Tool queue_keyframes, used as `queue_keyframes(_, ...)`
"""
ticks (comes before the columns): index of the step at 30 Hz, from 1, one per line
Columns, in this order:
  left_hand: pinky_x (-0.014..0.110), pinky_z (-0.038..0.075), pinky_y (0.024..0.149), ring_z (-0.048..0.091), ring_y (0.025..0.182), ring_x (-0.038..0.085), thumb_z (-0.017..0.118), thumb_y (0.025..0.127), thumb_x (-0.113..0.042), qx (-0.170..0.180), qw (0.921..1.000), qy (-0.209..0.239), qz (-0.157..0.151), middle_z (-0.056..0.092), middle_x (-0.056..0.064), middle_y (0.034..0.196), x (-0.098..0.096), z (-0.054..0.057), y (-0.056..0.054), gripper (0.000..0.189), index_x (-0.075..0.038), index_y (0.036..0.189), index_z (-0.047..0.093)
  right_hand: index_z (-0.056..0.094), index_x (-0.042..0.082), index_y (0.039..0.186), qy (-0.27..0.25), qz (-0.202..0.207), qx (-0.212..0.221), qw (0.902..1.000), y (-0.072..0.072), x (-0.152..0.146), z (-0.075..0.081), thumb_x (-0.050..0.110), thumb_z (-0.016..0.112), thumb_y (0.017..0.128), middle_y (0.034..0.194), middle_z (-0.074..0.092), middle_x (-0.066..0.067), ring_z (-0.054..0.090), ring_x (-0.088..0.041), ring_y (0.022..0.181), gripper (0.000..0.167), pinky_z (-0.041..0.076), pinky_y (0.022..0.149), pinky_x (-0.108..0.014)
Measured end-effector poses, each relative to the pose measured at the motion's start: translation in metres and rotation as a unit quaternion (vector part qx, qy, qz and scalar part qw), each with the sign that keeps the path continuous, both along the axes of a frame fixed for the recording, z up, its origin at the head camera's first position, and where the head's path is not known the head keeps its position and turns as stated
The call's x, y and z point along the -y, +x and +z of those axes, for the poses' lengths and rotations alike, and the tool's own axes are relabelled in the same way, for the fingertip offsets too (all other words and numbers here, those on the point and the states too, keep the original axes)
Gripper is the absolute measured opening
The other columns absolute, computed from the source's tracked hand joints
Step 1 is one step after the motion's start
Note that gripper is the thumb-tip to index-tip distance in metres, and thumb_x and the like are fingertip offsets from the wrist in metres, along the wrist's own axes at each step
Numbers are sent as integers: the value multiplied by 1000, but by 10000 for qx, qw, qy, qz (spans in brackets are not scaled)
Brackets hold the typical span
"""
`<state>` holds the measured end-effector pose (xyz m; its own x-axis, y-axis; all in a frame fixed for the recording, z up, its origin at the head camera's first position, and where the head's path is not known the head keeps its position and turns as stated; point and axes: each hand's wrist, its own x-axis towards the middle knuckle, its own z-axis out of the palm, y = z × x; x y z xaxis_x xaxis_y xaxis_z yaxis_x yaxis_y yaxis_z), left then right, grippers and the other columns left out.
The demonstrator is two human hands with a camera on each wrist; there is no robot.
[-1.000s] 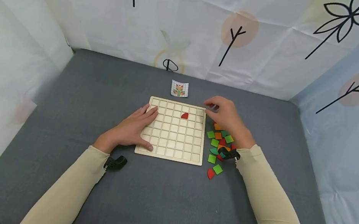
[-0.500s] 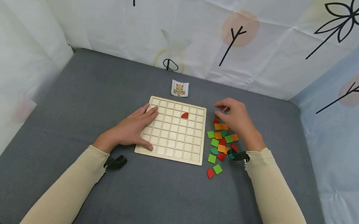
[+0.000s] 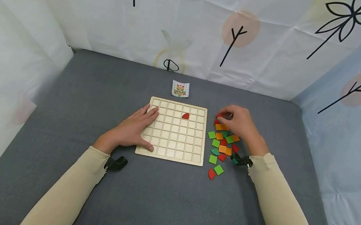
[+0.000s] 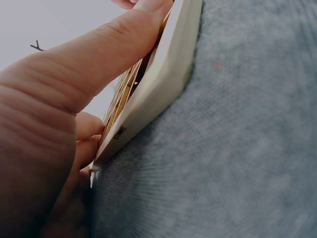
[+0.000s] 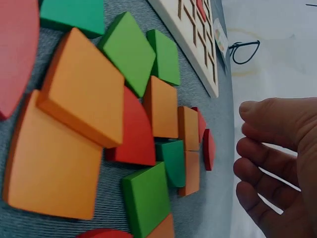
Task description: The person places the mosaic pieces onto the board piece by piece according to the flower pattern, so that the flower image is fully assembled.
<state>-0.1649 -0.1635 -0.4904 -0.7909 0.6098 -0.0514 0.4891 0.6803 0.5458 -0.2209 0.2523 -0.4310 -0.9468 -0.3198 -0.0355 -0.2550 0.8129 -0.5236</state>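
A pale wooden grid board (image 3: 173, 135) lies on the table, with one red quarter-round piece (image 3: 185, 116) in a cell of its upper part. My left hand (image 3: 132, 126) rests on the board's left side, fingers and thumb spread; the left wrist view shows the thumb (image 4: 114, 44) over the edge. Just right of the board, my right hand (image 3: 238, 121) hovers at the far end of a group of loose pieces, its fingertips overlapping the red pieces (image 3: 217, 121) there. In the right wrist view, the right fingers (image 5: 262, 183) are bent with nothing between them, and a red piece (image 5: 209, 148) lies below.
Green squares (image 3: 216, 143), orange squares (image 3: 222, 149) and red and teal rounded pieces (image 3: 214, 151) lie along the board's right side, some overlapping. Beyond the board lies a small pattern card (image 3: 180, 89). Printed cloth (image 3: 197, 45) surrounds the grey tabletop (image 3: 160, 199).
My right hand has moved away from the board's upper right corner, rightward and then down toward the red pieces. The left hand has stayed on the board.
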Motion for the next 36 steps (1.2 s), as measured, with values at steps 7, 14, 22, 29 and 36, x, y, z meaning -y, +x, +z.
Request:
queue_keyframes(7, 54, 8, 131, -9, 166, 33, 94, 77, -62, 8, 10000, 4, -7, 8, 11, 181, 0, -1, 0, 137, -1, 172, 16, 81, 7, 111, 129, -91, 136, 9998, 2, 1, -8, 21, 79, 103, 106, 74, -10, 66, -28, 96, 17, 56, 86, -48)
queue_keyframes(14, 55, 9, 131, -9, 166, 32, 94, 77, -62, -17, 10000, 2, 0, 8, 10, 182, 0, -3, 0, 137, -2, 173, 17, 80, 6, 107, 321, -154, 327, 9988, 5, 5, -12, 25, 79, 103, 100, 74, -9, 65, -27, 90, 19, 56, 81, -46)
queue_keyframes(22, 56, 9, 130, -10, 166, 31, 93, 76, -63, 29, 10000, 18, 41, 7, 8, 182, -1, -4, -1, 137, -3, 173, 17, 76, 6, 107, 484, -248, 373, 9978, 6, 12, -12, 29, 81, 101, 102, 71, -11, 64, -29, 91, 24, 55, 82, -46)
queue_keyframes(29, 55, 9, 131, -10, 166, 31, 94, 77, -62, 51, 10000, 5, 46, 7, 8, 182, -1, -4, -1, 137, -2, 173, 17, 75, 7, 104, 595, -213, 223, 9978, 5, 14, -15, 27, 82, 100, 98, 70, -10, 63, -28, 88, 22, 54, 79, -45)
queue_keyframes(36, 55, 9, 131, -10, 166, 31, 94, 77, -61, 34, 10000, 3, 48, 7, 8, 182, 0, -3, 0, 137, -2, 173, 17, 76, 6, 107, 472, -122, 151, 9987, 6, 14, -18, 21, 81, 100, 98, 71, -10, 64, -28, 87, 17, 55, 79, -46)
